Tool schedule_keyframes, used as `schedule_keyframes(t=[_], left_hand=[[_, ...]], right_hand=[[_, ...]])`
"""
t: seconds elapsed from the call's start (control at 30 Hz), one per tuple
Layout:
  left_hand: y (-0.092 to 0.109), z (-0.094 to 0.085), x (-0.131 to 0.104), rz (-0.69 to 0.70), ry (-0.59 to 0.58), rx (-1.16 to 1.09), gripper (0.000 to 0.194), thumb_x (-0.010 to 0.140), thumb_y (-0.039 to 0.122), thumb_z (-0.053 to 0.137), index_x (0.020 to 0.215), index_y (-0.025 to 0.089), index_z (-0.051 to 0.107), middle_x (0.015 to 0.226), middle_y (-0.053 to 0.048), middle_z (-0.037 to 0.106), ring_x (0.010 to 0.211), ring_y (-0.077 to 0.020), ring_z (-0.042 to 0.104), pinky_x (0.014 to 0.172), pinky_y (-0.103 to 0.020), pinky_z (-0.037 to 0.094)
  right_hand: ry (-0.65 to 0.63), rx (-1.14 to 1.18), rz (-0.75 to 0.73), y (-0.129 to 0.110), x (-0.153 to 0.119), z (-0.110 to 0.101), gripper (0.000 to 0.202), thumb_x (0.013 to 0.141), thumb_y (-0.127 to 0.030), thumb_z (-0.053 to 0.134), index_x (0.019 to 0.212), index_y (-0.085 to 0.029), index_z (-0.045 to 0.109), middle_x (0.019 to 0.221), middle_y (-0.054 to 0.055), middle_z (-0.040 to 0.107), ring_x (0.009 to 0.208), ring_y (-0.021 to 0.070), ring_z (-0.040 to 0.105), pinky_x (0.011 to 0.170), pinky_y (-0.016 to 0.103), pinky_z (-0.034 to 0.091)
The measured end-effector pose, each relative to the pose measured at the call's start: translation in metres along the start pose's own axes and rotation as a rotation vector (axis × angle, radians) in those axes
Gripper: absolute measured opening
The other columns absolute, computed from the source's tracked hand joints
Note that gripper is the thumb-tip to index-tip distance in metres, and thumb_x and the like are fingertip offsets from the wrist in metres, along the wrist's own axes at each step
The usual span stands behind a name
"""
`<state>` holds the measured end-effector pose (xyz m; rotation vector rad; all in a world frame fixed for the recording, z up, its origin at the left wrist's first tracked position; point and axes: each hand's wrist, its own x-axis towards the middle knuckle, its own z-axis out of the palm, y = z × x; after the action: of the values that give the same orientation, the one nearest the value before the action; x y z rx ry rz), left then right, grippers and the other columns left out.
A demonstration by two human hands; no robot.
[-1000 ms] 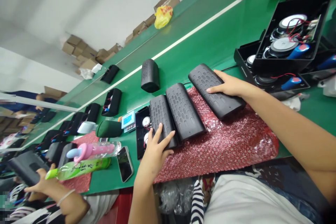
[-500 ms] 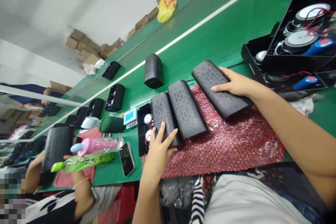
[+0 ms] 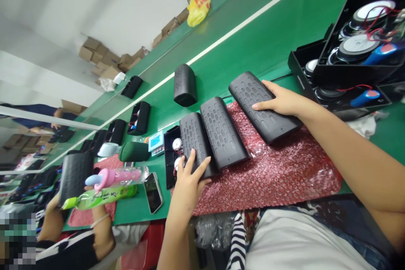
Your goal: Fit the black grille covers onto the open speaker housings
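My right hand (image 3: 281,99) grips a black speaker shell (image 3: 253,101) with a dimpled oval pattern. Its thumb lies over the top face, and the other fingers go down the far right side, partly hidden. With fingers spread, my left hand (image 3: 193,173) rests on the lower end of another black shell (image 3: 193,135). Between the hands, a third matching shell (image 3: 221,130) leans close against that one. All three lie at a slant at the pink bubble wrap (image 3: 268,181). Left of my left hand stands an open black housing (image 3: 171,152) with round white-centred drivers.
Open housings (image 3: 357,46) with speakers, red wires and blue cells are stacked at right. A single shell (image 3: 185,84) stands behind. At left lie a phone (image 3: 153,192), a green bottle (image 3: 104,197) and a pink-capped bottle (image 3: 123,175). A co-worker's hands hold a shell (image 3: 76,173).
My hands and the three shells keep almost the same places, with a slight shift of the view. At left, the co-worker's shell has moved a little to the right.
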<state>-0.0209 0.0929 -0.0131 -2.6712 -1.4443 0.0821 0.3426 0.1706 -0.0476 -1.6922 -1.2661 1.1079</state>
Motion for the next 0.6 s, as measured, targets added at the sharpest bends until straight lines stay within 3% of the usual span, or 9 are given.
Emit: schedule_keyframes(t=[0.27, 0.47, 0.6], left_hand=[[0.005, 0.003, -0.005, -0.005, 0.018, 0.043, 0.052, 0.08, 0.019, 0.065, 0.131, 0.026, 0.056, 0.147, -0.017, 0.035, 0.127, -0.0475, 0.039, 0.099, -0.058, 0.042], [0.017, 0.003, 0.008, -0.078, 0.027, 0.051, 0.053, 0.082, 0.025, 0.063, 0.133, 0.024, 0.053, 0.147, -0.019, 0.037, 0.126, -0.0484, 0.04, 0.096, -0.057, 0.046], [0.018, 0.001, 0.011, -0.057, 0.043, 0.077, 0.052, 0.081, 0.026, 0.065, 0.131, 0.024, 0.055, 0.145, -0.018, 0.04, 0.124, -0.0468, 0.043, 0.095, -0.056, 0.047]], right_hand=[[-0.013, 0.002, -0.002, 0.001, -0.001, 0.0, 0.105, 0.063, -0.048, 0.08, 0.148, -0.018, 0.025, 0.14, 0.011, 0.047, 0.117, 0.031, 0.054, 0.103, 0.047, 0.043], [-0.004, -0.004, -0.019, -0.002, -0.003, 0.0, 0.097, 0.063, -0.046, 0.079, 0.145, -0.02, 0.032, 0.142, 0.011, 0.046, 0.119, 0.0333, 0.052, 0.103, 0.05, 0.042], [0.008, -0.026, -0.014, -0.002, -0.004, -0.001, 0.097, 0.063, -0.047, 0.078, 0.144, -0.019, 0.034, 0.139, 0.011, 0.049, 0.12, 0.0346, 0.052, 0.103, 0.05, 0.042]])
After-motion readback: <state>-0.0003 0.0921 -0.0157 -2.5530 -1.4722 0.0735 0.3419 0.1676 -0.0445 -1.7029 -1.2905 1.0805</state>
